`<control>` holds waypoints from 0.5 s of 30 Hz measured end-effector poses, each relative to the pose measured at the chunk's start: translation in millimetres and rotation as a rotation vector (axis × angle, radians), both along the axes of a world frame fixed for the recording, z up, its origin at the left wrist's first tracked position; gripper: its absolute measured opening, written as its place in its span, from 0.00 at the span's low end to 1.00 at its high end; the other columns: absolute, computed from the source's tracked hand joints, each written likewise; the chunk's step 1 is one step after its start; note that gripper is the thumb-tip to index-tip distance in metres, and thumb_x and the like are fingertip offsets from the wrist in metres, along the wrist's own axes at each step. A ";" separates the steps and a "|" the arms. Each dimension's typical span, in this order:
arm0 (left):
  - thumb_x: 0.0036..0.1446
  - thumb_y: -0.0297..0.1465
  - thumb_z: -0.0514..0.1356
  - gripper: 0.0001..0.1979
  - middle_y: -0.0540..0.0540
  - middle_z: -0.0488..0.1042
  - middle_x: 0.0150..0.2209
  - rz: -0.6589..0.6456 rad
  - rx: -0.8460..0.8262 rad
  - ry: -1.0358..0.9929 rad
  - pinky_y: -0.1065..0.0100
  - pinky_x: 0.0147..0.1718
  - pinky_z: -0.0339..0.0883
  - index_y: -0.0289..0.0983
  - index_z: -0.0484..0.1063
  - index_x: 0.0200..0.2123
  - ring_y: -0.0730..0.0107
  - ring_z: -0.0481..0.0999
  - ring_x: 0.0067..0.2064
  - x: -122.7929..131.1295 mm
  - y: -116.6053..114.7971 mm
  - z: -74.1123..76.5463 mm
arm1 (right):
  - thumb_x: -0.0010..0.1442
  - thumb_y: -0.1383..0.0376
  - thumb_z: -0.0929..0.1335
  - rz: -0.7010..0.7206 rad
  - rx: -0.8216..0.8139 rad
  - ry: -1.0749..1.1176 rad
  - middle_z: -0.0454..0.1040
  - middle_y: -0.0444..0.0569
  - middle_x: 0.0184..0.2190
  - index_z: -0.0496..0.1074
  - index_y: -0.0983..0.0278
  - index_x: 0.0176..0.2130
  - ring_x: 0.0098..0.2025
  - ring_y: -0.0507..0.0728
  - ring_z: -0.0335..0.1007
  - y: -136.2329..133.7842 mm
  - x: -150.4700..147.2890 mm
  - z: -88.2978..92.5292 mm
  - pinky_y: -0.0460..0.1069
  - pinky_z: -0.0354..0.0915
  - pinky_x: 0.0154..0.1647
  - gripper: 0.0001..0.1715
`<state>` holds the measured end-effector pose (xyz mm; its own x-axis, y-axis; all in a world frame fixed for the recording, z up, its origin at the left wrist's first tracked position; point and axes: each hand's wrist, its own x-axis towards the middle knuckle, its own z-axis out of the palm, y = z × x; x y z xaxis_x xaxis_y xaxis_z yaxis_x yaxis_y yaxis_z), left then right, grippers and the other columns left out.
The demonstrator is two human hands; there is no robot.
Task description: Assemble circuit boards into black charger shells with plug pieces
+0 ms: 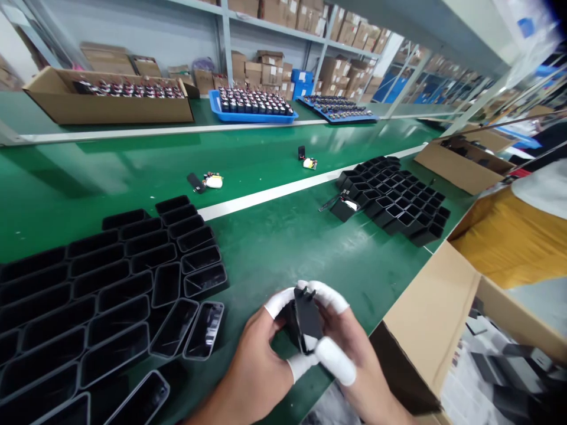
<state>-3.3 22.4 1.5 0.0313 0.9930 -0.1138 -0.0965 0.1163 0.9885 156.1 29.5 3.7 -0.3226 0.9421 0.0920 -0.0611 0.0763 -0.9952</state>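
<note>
Two hands [261, 354] [361, 348] grip black case [309, 319]; blue tray [261, 117] holds packed components [254, 101].

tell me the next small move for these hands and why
Probably press the black pronged plate evenly onto the black case: the left hand and right hand hold the two together from both sides, and the plate looks slightly tilted against the case, though part of the edge is hidden.

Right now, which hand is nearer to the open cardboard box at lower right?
Right: the right hand is just left of the cardboard box; the left hand is farther left, across the black case they hold.
</note>
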 end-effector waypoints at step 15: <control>0.42 0.29 0.74 0.32 0.48 0.79 0.53 0.049 0.160 0.147 0.63 0.60 0.69 0.45 0.75 0.54 0.55 0.77 0.55 3.2 -3.1 3.4 | 0.55 0.38 0.69 -0.295 0.054 -0.525 0.83 0.51 0.45 0.76 0.50 0.55 0.48 0.71 0.79 1.9 3.4 -55.7 0.60 0.79 0.46 0.35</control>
<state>-0.1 19.3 4.9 -0.0229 0.9987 0.0457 0.0485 -0.0446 0.9978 159.5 31.4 -52.0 -0.0640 0.9971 0.0409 0.4686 0.0662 -0.8809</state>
